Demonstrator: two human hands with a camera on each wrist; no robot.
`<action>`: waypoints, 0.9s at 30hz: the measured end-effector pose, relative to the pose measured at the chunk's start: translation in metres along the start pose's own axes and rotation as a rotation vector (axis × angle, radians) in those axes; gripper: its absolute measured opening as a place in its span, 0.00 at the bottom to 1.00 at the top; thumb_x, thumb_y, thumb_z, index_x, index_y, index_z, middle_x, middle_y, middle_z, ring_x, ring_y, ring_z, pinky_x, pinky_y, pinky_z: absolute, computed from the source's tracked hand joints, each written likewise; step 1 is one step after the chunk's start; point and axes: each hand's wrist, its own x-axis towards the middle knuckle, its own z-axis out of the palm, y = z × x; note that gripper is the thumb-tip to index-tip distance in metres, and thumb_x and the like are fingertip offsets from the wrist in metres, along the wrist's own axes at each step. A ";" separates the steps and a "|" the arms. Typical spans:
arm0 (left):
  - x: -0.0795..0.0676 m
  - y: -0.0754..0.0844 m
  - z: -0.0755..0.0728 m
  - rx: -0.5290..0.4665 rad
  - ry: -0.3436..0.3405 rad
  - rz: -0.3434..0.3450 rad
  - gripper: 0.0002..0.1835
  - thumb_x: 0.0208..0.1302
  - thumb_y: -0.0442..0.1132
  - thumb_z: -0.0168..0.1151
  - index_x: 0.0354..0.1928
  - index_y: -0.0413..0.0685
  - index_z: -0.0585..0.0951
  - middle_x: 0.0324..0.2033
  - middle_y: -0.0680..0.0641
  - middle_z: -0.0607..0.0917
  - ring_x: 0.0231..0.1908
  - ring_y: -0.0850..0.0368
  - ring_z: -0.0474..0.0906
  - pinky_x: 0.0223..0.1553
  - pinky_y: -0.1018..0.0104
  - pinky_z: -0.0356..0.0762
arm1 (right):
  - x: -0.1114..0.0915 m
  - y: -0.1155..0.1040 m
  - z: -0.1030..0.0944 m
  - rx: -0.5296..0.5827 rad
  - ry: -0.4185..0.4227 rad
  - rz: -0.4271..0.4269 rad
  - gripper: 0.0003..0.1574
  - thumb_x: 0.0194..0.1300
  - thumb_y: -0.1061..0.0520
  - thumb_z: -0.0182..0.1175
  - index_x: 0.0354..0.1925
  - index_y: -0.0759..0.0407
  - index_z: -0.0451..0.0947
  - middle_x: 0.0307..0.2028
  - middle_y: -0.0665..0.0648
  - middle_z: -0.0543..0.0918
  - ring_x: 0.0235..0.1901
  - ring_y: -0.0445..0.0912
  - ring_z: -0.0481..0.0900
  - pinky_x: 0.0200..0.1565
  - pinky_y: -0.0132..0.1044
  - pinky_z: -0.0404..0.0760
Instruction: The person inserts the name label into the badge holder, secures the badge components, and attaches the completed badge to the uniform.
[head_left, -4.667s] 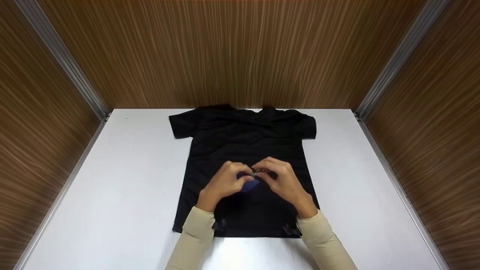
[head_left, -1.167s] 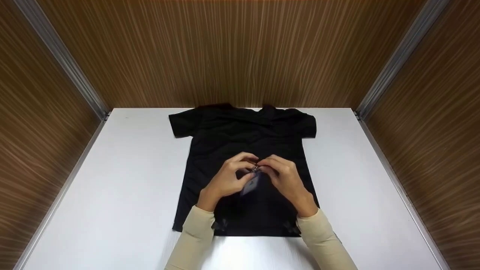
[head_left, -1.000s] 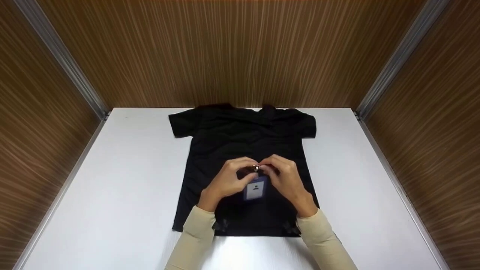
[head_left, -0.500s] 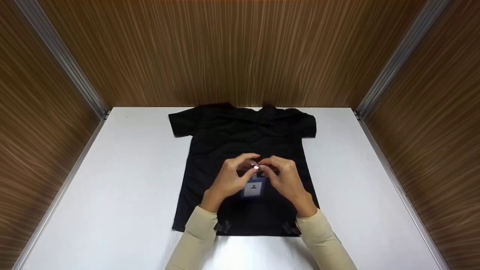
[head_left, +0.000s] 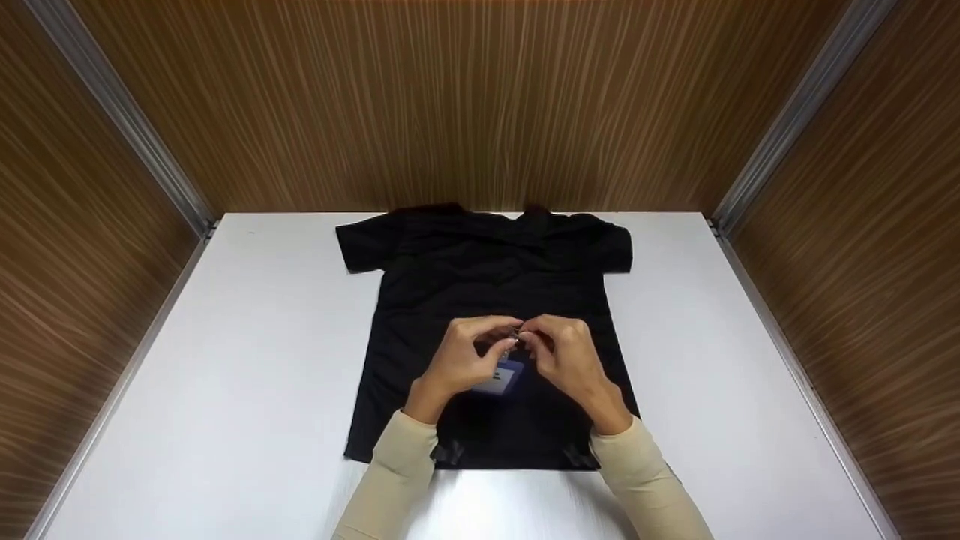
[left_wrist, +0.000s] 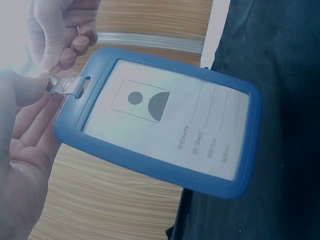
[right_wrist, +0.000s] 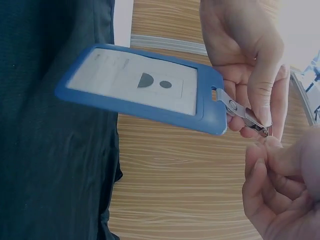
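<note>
Blue holder (left_wrist: 150, 163) contains card (left_wrist: 170, 120) (printed); left hand (head_left: 459, 358) pinches clip (right_wrist: 250, 118); right hand (head_left: 568, 358) pinches its end

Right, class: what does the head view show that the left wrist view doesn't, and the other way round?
Only the head view: both short sleeves of the black shirt, and the person's beige sleeves.
Only the left wrist view: readable print, such as "Name", on the badge.
Both: the badge, some of the shirt, the left hand and the right hand.
</note>
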 end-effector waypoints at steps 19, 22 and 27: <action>-0.001 -0.002 0.001 0.090 0.022 0.076 0.15 0.66 0.23 0.63 0.52 0.38 0.88 0.31 0.42 0.88 0.25 0.56 0.79 0.31 0.69 0.81 | 0.001 -0.004 0.001 -0.082 -0.008 0.010 0.07 0.62 0.72 0.67 0.29 0.64 0.86 0.22 0.56 0.84 0.20 0.42 0.79 0.25 0.34 0.80; -0.001 -0.001 0.002 0.105 0.015 0.074 0.14 0.67 0.23 0.61 0.52 0.38 0.88 0.30 0.41 0.88 0.24 0.57 0.78 0.30 0.69 0.80 | 0.001 -0.004 0.002 -0.091 -0.009 0.008 0.07 0.60 0.72 0.68 0.29 0.64 0.85 0.21 0.56 0.83 0.20 0.42 0.79 0.25 0.35 0.80; -0.001 0.001 0.002 0.128 0.007 0.079 0.13 0.69 0.24 0.60 0.51 0.37 0.88 0.27 0.40 0.86 0.23 0.56 0.76 0.28 0.68 0.78 | 0.000 -0.004 0.003 -0.107 -0.009 0.010 0.08 0.59 0.72 0.69 0.26 0.64 0.84 0.20 0.56 0.81 0.20 0.42 0.77 0.25 0.35 0.77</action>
